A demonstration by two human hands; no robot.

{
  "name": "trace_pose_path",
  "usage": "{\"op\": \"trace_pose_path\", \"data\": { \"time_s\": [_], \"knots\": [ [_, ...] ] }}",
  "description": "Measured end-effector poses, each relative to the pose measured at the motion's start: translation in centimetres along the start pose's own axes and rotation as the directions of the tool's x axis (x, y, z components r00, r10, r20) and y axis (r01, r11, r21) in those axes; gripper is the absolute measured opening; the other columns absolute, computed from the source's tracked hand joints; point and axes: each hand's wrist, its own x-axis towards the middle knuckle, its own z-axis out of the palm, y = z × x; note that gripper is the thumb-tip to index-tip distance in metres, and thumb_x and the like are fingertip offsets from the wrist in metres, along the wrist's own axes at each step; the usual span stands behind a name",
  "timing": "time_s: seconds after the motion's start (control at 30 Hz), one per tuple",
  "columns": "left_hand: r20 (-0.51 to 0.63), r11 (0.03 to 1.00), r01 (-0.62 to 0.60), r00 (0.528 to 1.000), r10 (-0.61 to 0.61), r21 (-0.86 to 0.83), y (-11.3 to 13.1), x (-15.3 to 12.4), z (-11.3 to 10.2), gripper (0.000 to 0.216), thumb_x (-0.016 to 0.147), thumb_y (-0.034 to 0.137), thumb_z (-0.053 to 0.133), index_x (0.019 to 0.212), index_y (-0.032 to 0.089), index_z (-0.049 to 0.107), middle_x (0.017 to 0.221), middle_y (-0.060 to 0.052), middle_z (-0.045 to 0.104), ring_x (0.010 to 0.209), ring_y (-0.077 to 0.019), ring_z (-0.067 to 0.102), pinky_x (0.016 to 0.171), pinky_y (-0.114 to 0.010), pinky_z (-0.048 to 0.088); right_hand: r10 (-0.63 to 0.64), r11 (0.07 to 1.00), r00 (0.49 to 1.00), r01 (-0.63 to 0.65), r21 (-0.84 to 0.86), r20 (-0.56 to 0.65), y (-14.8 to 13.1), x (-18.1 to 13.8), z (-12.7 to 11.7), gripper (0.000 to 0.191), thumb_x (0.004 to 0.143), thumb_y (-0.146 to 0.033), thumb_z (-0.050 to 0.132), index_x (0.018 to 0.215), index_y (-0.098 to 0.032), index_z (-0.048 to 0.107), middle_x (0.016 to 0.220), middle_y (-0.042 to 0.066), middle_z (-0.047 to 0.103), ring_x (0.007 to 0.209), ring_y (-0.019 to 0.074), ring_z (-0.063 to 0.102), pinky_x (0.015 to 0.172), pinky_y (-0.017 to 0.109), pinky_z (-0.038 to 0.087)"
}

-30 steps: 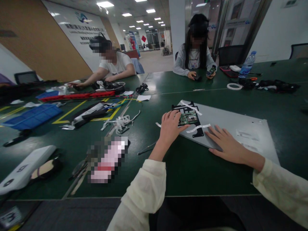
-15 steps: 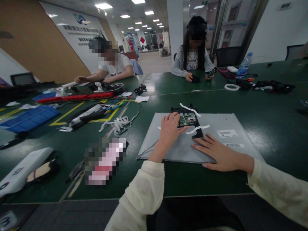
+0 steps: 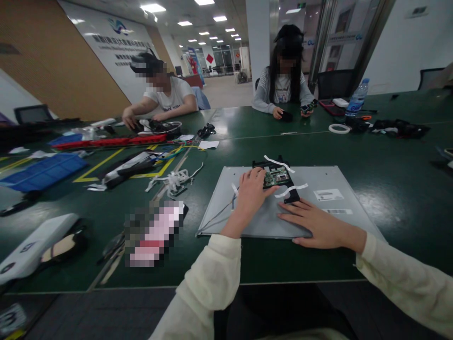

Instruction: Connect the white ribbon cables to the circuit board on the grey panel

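Left hand [image 3: 252,191]: half curled, fingertips laid over the left edge of the circuit board [image 3: 276,176], thumb stretched along its near edge; looks like a light pinch, not a fist.
Right hand [image 3: 314,223]: spread flat, palm down, holding nothing, pressed on the near part of the grey panel [image 3: 354,182]; probably placed there to stop the panel sliding under the other hand's work.
Circuit board: small and green, seated on a black mount [image 3: 290,198] at the far middle of the panel, right at the left fingertips.
Tape strips [image 3: 279,163]: white, one across the far side of the mount, one across its near side, ends partly lifted; seemingly there to pin mount and board to the panel.
Wires [image 3: 219,216]: thin, running from under the left hand toward the panel's near-left corner.
Panel: lying flat on the green table [image 3: 389,151], square to the near edge and within easy reach of both hands.
Stickers [image 3: 328,194]: two white labels on the panel right of the board; print too small to read.
Wall sign [image 3: 120,38]: blue logo and rows of characters, too blurred to read; no brand legible anywhere.
Nearby: white ribbon tangle [image 3: 175,180] left of the panel; blue tray [image 3: 42,172] and red strip [image 3: 109,140] farther left; tape roll [image 3: 339,128] and water bottle [image 3: 357,97] far right.
Other people: two seated across the table, hands busy with their own small parts, well apart from the panel.
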Motion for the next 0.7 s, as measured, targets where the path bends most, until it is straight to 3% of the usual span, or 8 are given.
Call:
{"op": "trace_pose_path", "data": {
  "time_s": [0.33,0.5,0.6,0.7],
  "knots": [
    [0.091,0.998,-0.039,0.995,0.034,0.057,0.6,-0.6,1.5,0.053,0.085,0.055,0.053,0.12,0.016,0.05,0.123,-0.011,0.054,0.113,-0.0271,0.049,0.098,-0.039,0.035,-0.054,0.994,0.994,0.044,-0.099,-0.097,-0.4,-0.4,-0.1,0.061,0.086,-0.048,0.054,0.14,-0.023,0.045,0.145,0.01,0.043,0.126,0.0287,0.047,0.101,0.047,0.041],
    [0.183,0.99,-0.081,0.981,0.059,0.115,0.8,-1.1,1.7,0.053,0.085,0.057,0.052,0.117,0.016,0.053,0.122,-0.012,0.055,0.11,-0.0282,0.052,0.099,-0.043,0.033,-0.155,0.974,0.974,0.122,-0.189,-0.167,-2.1,-1.2,0.0,0.035,0.092,-0.031,0.048,0.122,-0.019,0.059,0.127,0.011,0.059,0.111,0.0235,0.059,0.09,0.04,0.05],
    [0.217,0.987,-0.089,0.974,0.058,0.136,1.1,-1.2,1.4,0.05,0.085,0.055,0.053,0.118,0.017,0.053,0.122,-0.012,0.055,0.111,-0.0297,0.051,0.101,-0.049,0.031,-0.154,0.975,0.962,0.111,-0.193,-0.224,-2.7,-1.6,-0.4,0.029,0.093,-0.025,0.045,0.115,-0.019,0.062,0.114,0.009,0.066,0.098,0.0207,0.064,0.08,0.036,0.054],
    [0.228,0.986,-0.088,0.972,0.054,0.144,1.7,-1.2,0.4,0.047,0.087,0.054,0.049,0.119,0.02,0.053,0.122,-0.012,0.057,0.114,-0.0314,0.05,0.104,-0.058,0.023,-0.13,0.982,0.944,0.08,-0.171,-0.303,-2.3,-1.6,-1.0,0.027,0.092,-0.022,0.045,0.112,-0.018,0.063,0.111,0.008,0.067,0.099,0.0201,0.064,0.084,0.037,0.054]
  ]
}}
